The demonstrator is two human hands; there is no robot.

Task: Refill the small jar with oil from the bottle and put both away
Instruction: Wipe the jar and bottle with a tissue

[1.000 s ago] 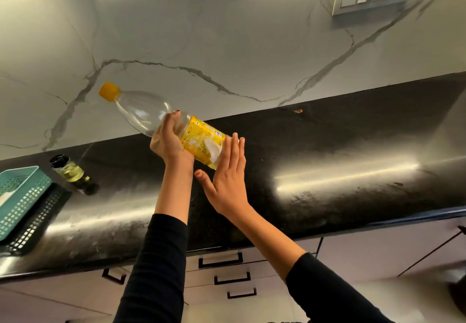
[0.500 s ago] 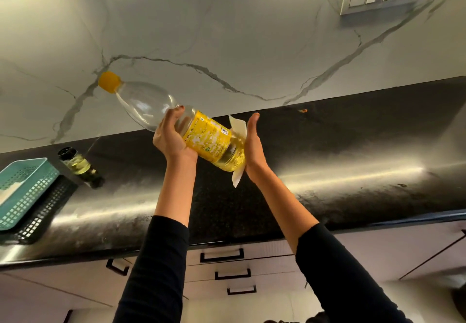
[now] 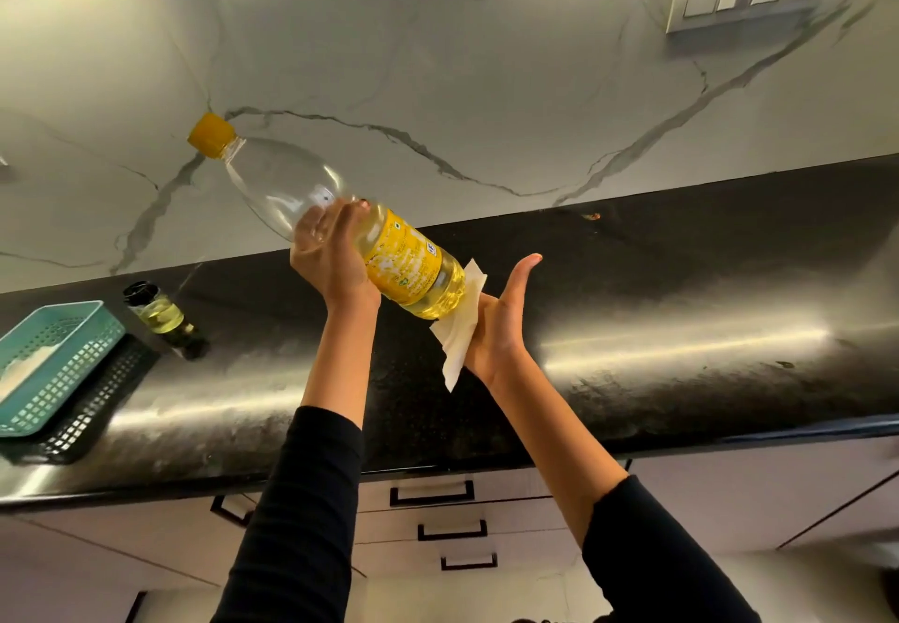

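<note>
Black counter (image 3: 681, 311) being streaked by glare
A small jar (image 3: 156, 317) is being borne at its left end; a black basket (image 3: 82, 428) beside it

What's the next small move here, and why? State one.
Probably rub the tissue across the base of the bottle: the right hand presses it flat there, the left hand grips the capped bottle tilted, and the jar stands closed on the counter.

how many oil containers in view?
2. The bottle, tilted, gripped by the left hand above the counter; the small jar on the counter at left, beside the teal basket. None seems hidden.
</note>
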